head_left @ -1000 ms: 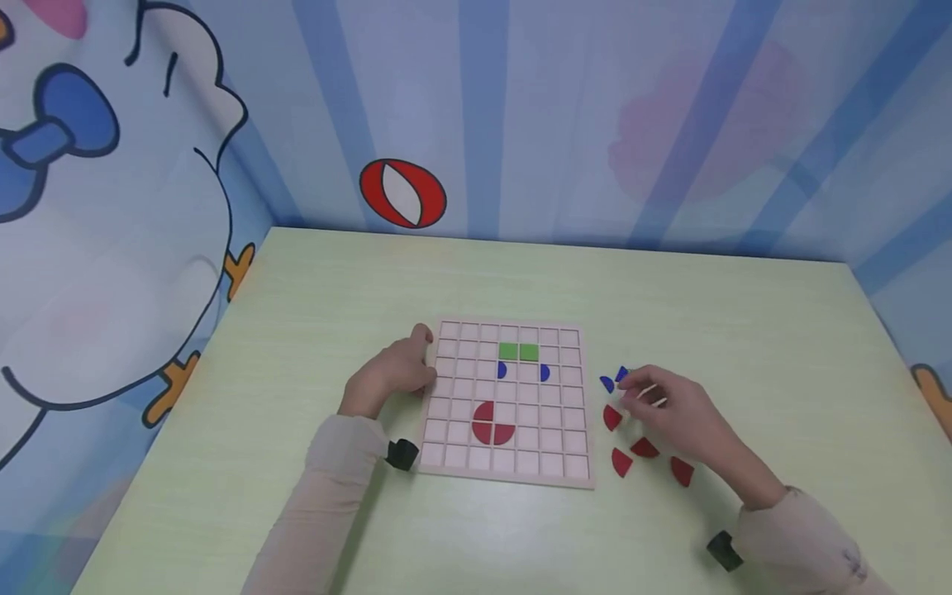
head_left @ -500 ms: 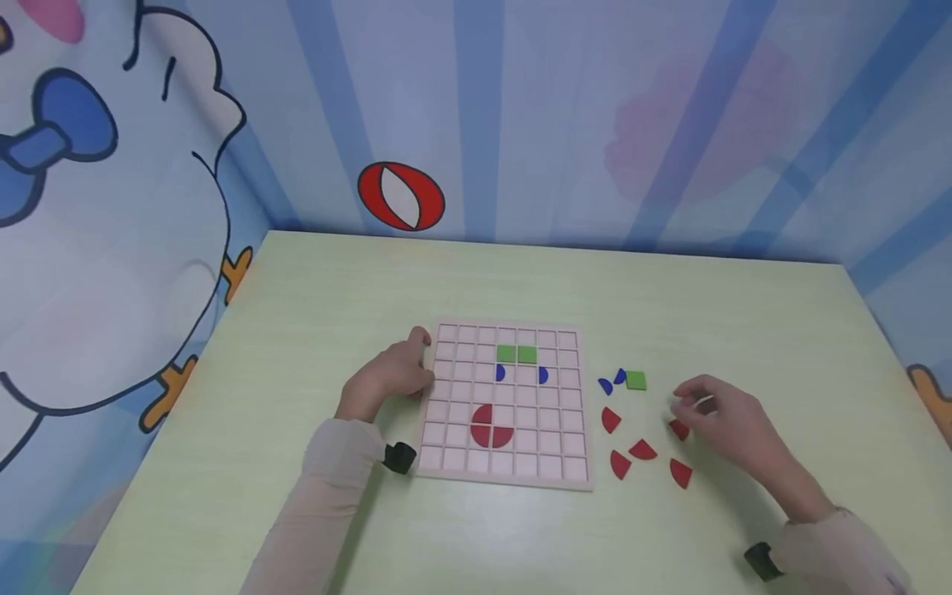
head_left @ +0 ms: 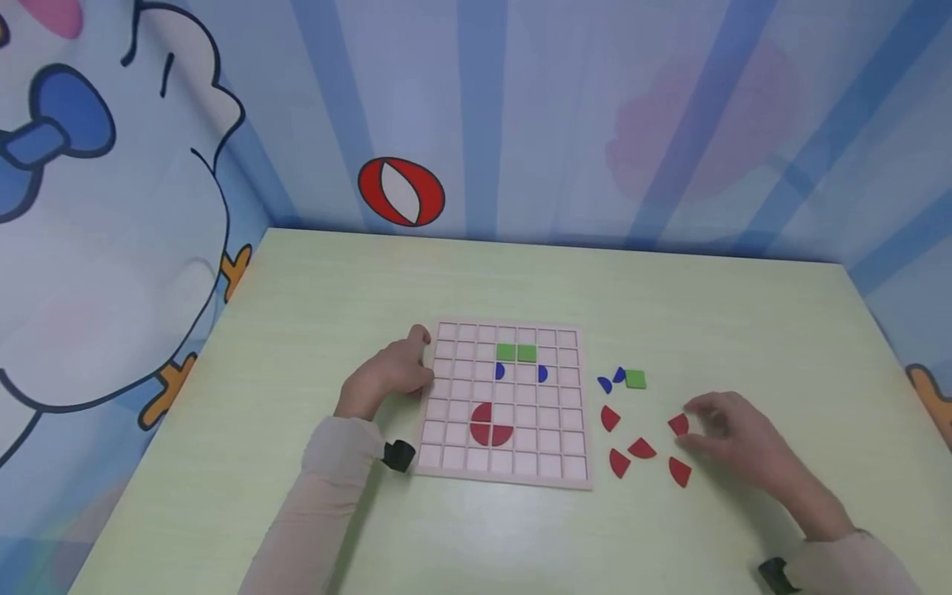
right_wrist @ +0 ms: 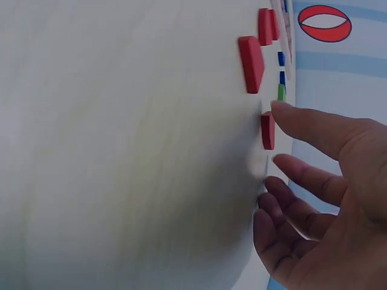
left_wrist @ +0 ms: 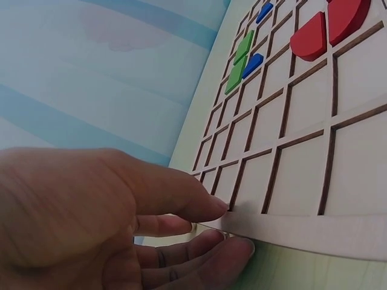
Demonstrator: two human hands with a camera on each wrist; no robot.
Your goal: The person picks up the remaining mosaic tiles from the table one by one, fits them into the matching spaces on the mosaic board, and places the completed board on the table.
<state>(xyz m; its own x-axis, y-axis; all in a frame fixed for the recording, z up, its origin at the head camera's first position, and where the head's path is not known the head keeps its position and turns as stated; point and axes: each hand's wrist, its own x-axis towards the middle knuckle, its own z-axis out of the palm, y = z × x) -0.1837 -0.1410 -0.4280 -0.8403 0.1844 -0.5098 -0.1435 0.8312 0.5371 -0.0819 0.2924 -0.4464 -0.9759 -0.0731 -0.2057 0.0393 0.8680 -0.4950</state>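
Observation:
A pale square grid board (head_left: 454, 388) lies on the table. My left hand (head_left: 387, 372) grips its left edge; in the left wrist view the thumb (left_wrist: 202, 205) is on the rim, with the other fingers below. To the right of the board, my right hand (head_left: 740, 442) reaches to a red quarter-circle piece (head_left: 678, 425). Thumb and index finger stand apart on either side of that piece, which is flat on the table. In the right wrist view, the thumb tip (right_wrist: 281, 110) is near one end of the red piece (right_wrist: 268, 131).
Several other red quarter-circles (head_left: 642, 449) lie between board and right hand. Two blue pieces (head_left: 605, 385) and a green square (head_left: 635, 379) lie behind them. Set in the grid are two green squares (head_left: 506, 353), two blue half-circles (head_left: 543, 374) and three red quarter-circles (head_left: 481, 411).
My right hand has moved right and toward me, away from the blue pieces, uncovering the green square, then spread its fingers around the rightmost red piece. The left hand has stayed on the board.

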